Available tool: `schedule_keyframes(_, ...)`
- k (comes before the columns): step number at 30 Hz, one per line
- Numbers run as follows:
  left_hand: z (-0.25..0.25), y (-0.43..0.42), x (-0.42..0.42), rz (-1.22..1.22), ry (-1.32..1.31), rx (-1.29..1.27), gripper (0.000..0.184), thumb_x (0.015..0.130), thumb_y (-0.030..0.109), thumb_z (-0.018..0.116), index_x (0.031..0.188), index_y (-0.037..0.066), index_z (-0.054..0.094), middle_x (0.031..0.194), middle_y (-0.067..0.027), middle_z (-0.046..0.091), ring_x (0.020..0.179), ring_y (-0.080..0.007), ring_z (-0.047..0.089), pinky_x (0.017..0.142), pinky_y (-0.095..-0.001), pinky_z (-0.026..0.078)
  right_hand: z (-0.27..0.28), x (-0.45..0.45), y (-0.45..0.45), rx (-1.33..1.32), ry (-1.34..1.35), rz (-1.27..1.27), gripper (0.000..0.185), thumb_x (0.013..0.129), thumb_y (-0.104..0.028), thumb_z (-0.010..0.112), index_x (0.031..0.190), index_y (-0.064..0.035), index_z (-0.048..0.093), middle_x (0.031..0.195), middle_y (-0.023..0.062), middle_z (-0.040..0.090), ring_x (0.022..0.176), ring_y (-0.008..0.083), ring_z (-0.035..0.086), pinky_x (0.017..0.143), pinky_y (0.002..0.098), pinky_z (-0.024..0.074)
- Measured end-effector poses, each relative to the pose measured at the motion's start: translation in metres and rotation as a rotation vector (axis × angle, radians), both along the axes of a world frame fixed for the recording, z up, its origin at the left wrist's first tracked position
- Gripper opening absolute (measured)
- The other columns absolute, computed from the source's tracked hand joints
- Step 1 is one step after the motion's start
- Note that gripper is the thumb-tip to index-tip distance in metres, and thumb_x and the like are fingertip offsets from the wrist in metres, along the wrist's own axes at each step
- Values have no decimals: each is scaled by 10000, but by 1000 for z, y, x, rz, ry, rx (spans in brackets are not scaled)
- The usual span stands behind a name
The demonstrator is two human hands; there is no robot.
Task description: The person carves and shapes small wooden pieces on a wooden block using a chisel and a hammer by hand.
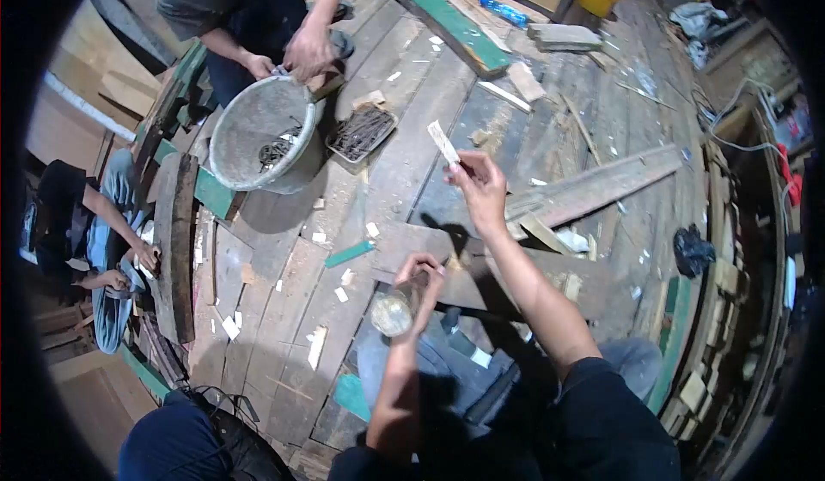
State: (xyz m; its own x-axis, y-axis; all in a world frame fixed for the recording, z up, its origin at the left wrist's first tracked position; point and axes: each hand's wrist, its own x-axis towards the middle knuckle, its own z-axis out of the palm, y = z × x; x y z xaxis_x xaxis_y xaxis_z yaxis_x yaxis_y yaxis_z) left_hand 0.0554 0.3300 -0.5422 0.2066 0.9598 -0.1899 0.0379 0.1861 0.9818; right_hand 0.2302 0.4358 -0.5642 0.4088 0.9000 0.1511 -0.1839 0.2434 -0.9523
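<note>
My right hand (481,185) is raised over the plank floor, its fingers closed on the lower end of a small pale strip (443,142), which tilts up to the left. Lower and nearer to me, my left hand (421,288) curls round a small round container (392,315) with pale contents. My left fingers hide part of its side. A green wood piece (349,254) lies on the floor left of that hand.
A grey bucket (301,150) and a tray of nails (361,133) stand before a person crouching at the upper left. Another person works at the far left. Long planks (601,185) lie at the right, a green beam (447,21) at the top.
</note>
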Motion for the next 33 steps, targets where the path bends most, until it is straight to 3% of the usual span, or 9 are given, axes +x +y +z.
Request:
schedule_keyframes(5,2,-11,7,-75,-62,65,180,877,110,686,1016,27,609,893,-21,623,837,-92,557,774,-247,457,34,-3,-128,-50,123,-17,228,898,-13,641,1095,34,536,1039,130,626,927,208,659,778,327,585)
schedule_keyframes(9,-28,-11,10,-286,-43,428,407,895,193,685,1242,11,572,1118,-91,649,1028,-168,600,899,-303,470,36,-14,-205,-92,13,68,213,888,-21,653,1074,16,557,1005,98,627,894,150,635,754,291,555)
schedule_keyframes(10,-17,-19,11,-334,-143,245,420,909,212,673,1257,6,558,1109,-86,648,1010,-168,599,904,-316,473,41,-14,-217,-137,-28,170,225,879,-15,658,1076,28,558,1006,90,626,878,137,623,755,280,542)
schedule_keyframes(16,-8,-42,-1,-195,41,32,464,833,295,759,1179,19,622,942,-4,645,812,-83,565,719,-249,466,-11,35,-263,-413,-284,331,163,900,-110,649,1029,-10,646,800,80,678,661,94,648,590,261,534)
schedule_keyframes(19,-7,-36,-2,-203,-33,-3,456,852,276,728,1224,42,607,892,20,617,705,-62,503,620,-229,407,-69,50,-288,-538,-1137,524,255,797,-161,664,1024,-47,683,972,233,676,1001,384,638,865,430,514)
schedule_keyframes(23,-11,-36,0,-173,-48,-7,471,863,278,706,1255,42,591,923,16,618,703,-65,488,607,-231,387,-78,31,-293,-783,-1465,426,222,918,-163,485,1001,-83,675,934,175,697,885,331,695,711,453,570)
schedule_keyframes(28,-11,-36,-4,-195,-26,-37,491,862,270,707,1276,43,572,1107,-17,622,893,-89,559,728,-237,439,-110,22,-281,-710,-1672,358,214,903,-166,507,988,-80,684,890,136,717,783,279,721,632,427,578)
schedule_keyframes(30,-9,-39,1,-131,-101,-16,435,853,250,724,1206,21,612,785,38,560,647,-66,469,578,-234,375,-110,21,-279,-731,-1646,391,218,904,-156,499,969,-70,689,892,150,716,790,293,718,643,433,574)
schedule_keyframes(33,-10,-38,1,-126,-138,5,428,851,252,726,1195,22,617,781,34,560,646,-68,472,579,-235,373,-72,22,-286,-873,-1384,311,207,811,-274,657,936,-119,715,872,150,708,846,315,699,717,425,560)
